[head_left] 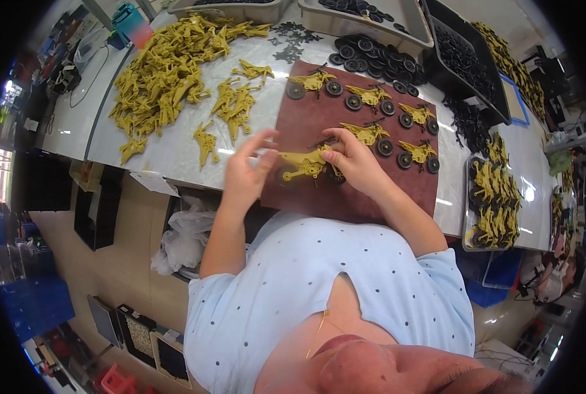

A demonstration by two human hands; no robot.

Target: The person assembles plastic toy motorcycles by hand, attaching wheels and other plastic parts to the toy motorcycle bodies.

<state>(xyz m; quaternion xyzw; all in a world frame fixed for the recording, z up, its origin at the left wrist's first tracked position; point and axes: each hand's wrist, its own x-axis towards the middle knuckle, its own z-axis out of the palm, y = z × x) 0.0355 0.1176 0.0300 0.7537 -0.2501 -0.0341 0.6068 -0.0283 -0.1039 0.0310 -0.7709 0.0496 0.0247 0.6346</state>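
Note:
My right hand (353, 163) pinches the front end of a yellow toy motorcycle (304, 164) over the near part of a dark red mat (371, 190). A black wheel shows under those fingers, partly hidden by them. My left hand (245, 169) is at the toy's rear end, slightly blurred, with thumb and fingers apart; whether it touches the toy I cannot tell. Beyond my hands, several yellow toy motorcycles with black wheels, such as one at the mat's right (417, 152), lie in rows on the mat.
A big heap of yellow toy bodies (165, 72) covers the table's left, with a few loose ones (234, 105) nearer me. Black wheels (371, 56) are piled behind the mat, beside grey bins (365, 29) and a black crate (467, 62). A tray (493, 203) of yellow toys sits right.

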